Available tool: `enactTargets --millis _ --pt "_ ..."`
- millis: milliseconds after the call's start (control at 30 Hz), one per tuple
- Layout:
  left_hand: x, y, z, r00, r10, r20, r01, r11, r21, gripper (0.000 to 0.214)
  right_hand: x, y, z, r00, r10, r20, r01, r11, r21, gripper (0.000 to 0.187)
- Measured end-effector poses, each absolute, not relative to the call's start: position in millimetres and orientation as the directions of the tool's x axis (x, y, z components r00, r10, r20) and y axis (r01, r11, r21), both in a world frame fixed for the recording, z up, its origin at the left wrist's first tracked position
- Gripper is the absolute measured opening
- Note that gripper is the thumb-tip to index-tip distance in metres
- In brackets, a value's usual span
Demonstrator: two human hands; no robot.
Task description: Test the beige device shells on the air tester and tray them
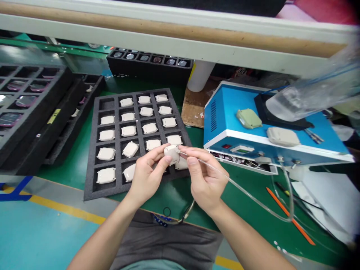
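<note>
My left hand (149,172) pinches a small off-white watch case (171,150) between thumb and fingers. Closed around the end of a clear thin tube (242,191), my right hand (206,176) brings its tip up to the side of that case; whether the tip touches is too small to tell. Both hands are over the near right part of a dark grey foam tray (91,161). Similar off-white cases (106,153) lie one to a compartment there, and the far left compartment (107,105) holds none. My hands hide some of the near compartments.
A blue machine (216,112), the tube's source, stands at right, with a green case (249,118) and an off-white case (282,136) on top. An orange stick (289,215) lies before it. Stacked black foam trays (36,123) stand left. A shelf beam (168,30) crosses overhead.
</note>
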State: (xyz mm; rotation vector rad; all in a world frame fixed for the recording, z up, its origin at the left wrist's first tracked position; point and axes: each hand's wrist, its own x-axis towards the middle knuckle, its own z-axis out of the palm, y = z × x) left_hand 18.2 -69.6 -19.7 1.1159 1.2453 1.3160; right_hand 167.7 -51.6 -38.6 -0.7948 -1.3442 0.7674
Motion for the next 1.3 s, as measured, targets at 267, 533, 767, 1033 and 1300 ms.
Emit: enactTargets --millis 267,533,767,1033,1300 --pt "18.6 -70.1 -20.4 -0.131 0.991 0.028 -0.027 -0.032 0.999 0.041 167.6 -50.1 -39.9 0.057 0.84 0.54 -0.044 0.543 -0.839 0.021" --pt "18.6 -70.3 -22.6 -0.145 0.989 0.039 -0.009 -0.041 0.999 0.039 168.2 -49.4 -39.3 0.045 0.837 0.546 -0.038 0.547 -0.836 0.021" --pt "18.4 -70.5 -23.2 -0.149 0.988 0.048 -0.007 -0.05 0.999 0.039 167.9 -49.4 -39.6 0.044 0.836 0.547 -0.037 0.549 -0.835 0.022" --pt "18.7 -71.4 -23.0 -0.151 0.987 0.049 0.013 -0.048 0.999 0.038 168.3 -49.0 -40.5 0.042 0.833 0.552 -0.023 0.553 -0.833 0.022" --pt "17.3 -71.7 -24.4 -0.149 0.987 0.061 0.044 -0.055 0.998 0.038 169.2 -49.4 -40.8 0.018 0.816 0.578 -0.014 0.579 -0.816 0.025"
